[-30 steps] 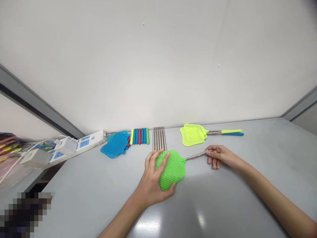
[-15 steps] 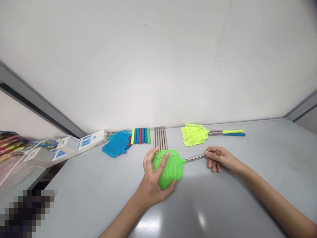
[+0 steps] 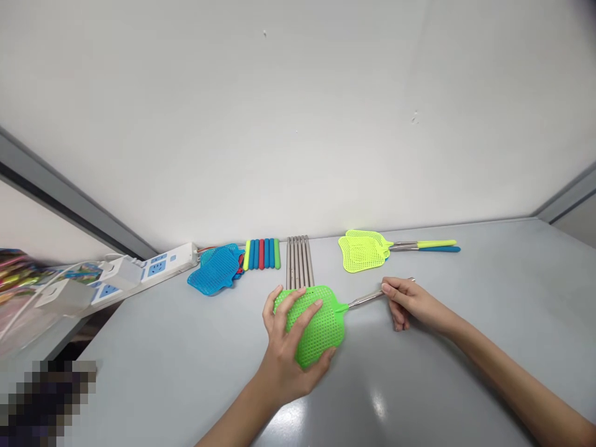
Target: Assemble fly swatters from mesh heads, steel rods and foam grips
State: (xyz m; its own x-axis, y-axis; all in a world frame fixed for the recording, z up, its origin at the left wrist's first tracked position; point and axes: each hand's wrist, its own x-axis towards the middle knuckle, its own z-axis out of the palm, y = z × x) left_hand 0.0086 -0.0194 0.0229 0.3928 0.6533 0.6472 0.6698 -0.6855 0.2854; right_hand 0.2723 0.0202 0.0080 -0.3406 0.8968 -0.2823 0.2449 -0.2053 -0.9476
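Note:
A bright green fly swatter head (image 3: 326,329) with a perforated face is gripped by my left hand (image 3: 293,347), fingers spread over its top and thumb at its lower edge. From its neck a metal rod (image 3: 365,299) runs to the right. My right hand (image 3: 410,301) pinches that rod between thumb and fingers, and the rod's bare end shows just past the knuckles. Right behind the green head lie several loose metal rods (image 3: 299,261) side by side, their near ends hidden by it.
Several coloured handle grips (image 3: 262,254) lie in a row near the wall, beside stacked blue swatter heads (image 3: 218,270). Swatters with yellow heads (image 3: 365,251) lie back right, with yellow and blue handles. A power strip (image 3: 162,264) with plugged-in chargers stands at the left.
The green head has shifted slightly toward me, with my left fingers spread further over it. My right hand has turned a little on the rod, whose end now shows.

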